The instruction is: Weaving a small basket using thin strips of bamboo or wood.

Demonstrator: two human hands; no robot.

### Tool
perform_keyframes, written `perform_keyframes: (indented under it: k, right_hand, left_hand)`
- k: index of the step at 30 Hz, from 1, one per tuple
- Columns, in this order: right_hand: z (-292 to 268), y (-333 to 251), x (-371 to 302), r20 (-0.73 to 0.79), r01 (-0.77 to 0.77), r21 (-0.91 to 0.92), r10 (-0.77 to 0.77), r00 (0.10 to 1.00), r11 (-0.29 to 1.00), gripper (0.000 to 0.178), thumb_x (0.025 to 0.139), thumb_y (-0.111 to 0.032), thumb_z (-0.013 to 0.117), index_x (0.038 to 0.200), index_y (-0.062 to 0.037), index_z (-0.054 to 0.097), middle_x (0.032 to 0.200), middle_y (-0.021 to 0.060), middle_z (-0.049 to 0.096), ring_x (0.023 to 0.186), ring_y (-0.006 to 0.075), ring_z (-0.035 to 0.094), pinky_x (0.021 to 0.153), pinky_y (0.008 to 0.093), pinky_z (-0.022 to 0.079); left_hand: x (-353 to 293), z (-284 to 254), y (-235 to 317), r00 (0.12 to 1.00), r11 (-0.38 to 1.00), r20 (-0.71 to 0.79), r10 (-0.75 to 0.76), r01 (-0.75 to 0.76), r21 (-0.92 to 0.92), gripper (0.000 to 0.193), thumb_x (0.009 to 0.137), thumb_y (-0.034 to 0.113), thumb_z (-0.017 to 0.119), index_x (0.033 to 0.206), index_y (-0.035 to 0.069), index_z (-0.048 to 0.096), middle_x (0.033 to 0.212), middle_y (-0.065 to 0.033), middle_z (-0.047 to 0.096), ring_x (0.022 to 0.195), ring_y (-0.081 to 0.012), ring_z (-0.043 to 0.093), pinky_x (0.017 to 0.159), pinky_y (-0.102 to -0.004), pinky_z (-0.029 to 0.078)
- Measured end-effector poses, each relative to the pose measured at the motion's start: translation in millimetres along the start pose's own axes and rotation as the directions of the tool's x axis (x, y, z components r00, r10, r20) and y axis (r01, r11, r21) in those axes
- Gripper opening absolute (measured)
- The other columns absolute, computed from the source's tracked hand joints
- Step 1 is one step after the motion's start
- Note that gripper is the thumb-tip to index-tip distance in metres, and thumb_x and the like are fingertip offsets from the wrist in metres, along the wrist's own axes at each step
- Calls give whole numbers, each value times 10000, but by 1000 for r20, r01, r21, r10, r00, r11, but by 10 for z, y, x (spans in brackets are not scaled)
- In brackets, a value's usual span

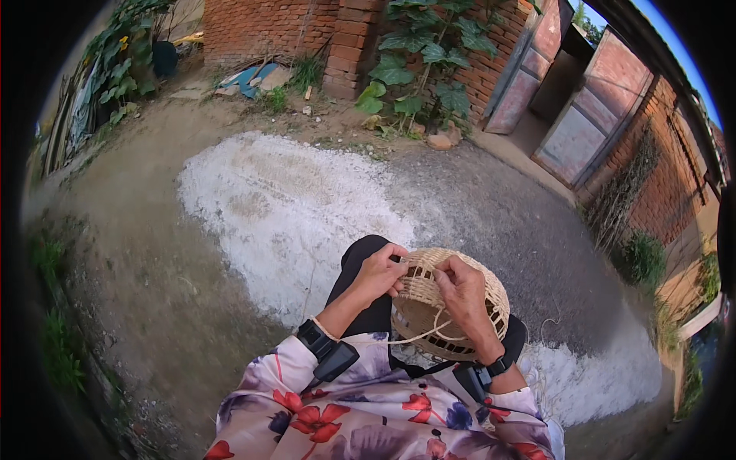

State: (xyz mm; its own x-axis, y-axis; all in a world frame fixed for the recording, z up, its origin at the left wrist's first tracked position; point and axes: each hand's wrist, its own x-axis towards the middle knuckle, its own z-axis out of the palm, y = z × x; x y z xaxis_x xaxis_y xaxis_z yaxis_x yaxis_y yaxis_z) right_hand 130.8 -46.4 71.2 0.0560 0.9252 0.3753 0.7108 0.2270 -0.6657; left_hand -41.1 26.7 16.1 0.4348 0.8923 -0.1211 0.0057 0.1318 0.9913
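A round, straw-coloured woven basket (pixel 416 313) rests tilted in my lap between my knees. A band of square openings runs round its side below a braided rim. My left hand (pixel 380 274) has its fingers curled on the basket's far left side. At the same band, my right hand (pixel 463 294) is closed in a pinch against the weave; whether a strand lies between its fingertips is hidden. A loose pale cord (pixel 418 336) loops across the basket and trails left towards my left wrist.
Pale whitish material (pixel 291 207) covers part of the ground ahead, beside dark grey gravel (pixel 491 207). Leafy plants (pixel 429 54) climb a red brick wall (pixel 268 31). A weathered metal door (pixel 586 115) stands ajar at the far right. Loose stones (pixel 441 141) lie near the wall.
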Motion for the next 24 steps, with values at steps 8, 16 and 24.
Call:
perform_keyframes:
  k: [8, 16, 24]
  right_hand:
    - [35, -17, 225, 24, -97, -250, 107, 994, 963, 128, 743, -154, 665, 740, -28, 643, 653, 182, 638, 630, 360, 650, 593, 434, 497]
    - [-2, -92, 417, 211, -106, -379, 197, 957, 919, 178, 708, -203, 681, 731, -33, 632, 691, 205, 637, 685, 381, 648, 642, 450, 497]
    - [70, -177, 485, 241, -40, -527, 194, 951, 849, 150, 700, -184, 665, 737, -43, 635, 726, 202, 652, 713, 384, 649, 659, 446, 503]
  left_hand:
    - [208, -7, -82, 934, 828, 348, -81, 258, -498, 469, 908, 46, 575, 1356, 74, 443, 880, -28, 607, 611, -65, 573, 490, -194, 456]
    - [288, 27, -165, 910, 782, 404, -91, 316, -537, 439, 919, 31, 548, 1343, 87, 453, 884, -3, 571, 566, -31, 449, 453, -177, 364]
    - [202, 75, -33, 947, 859, 292, -137, 261, -441, 501, 924, 27, 534, 1403, 125, 427, 850, -3, 555, 532, -32, 432, 430, -173, 314]
